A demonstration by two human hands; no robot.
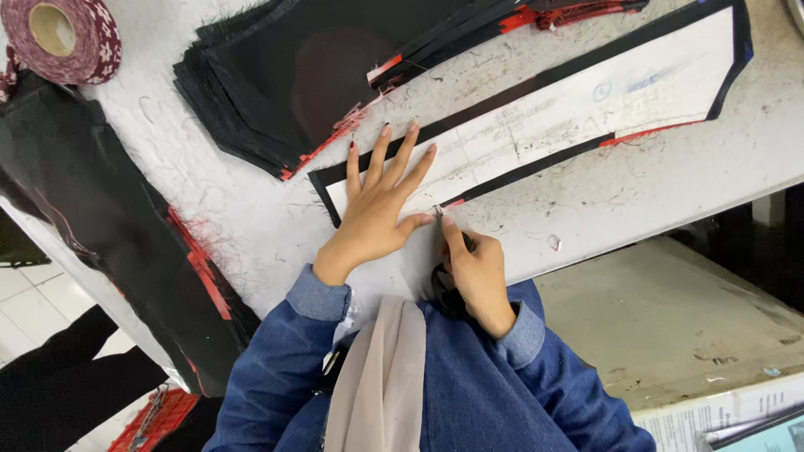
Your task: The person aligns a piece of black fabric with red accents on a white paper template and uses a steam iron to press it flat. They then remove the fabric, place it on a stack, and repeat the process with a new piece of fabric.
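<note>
Currently the left hand [377, 213] lies flat, fingers spread, pressing a long white paper pattern [578, 113] onto a black fabric strip [536, 167] on the white table [251, 226]. Nothing is gripped; the palm only bears down. Pattern and strip share one long axis, running from the near-left end under the palm up toward the far right corner. The right hand [477, 272] sits just beside the left thumb, fingers pinched around a small dark tool [444, 213] whose tip touches the strip's near edge; what kind of tool cannot be told. The right hand is thus the nearer to that lower edge, and the edge leads away from it to the right.

Red trim shows along the strip's lower edge farther right. Table edge runs close below the right hand; room there is narrow. Black fabric stack [310, 75] lies beyond the fingertips, apart. A roll of patterned tape [63, 38] sits far left.
</note>
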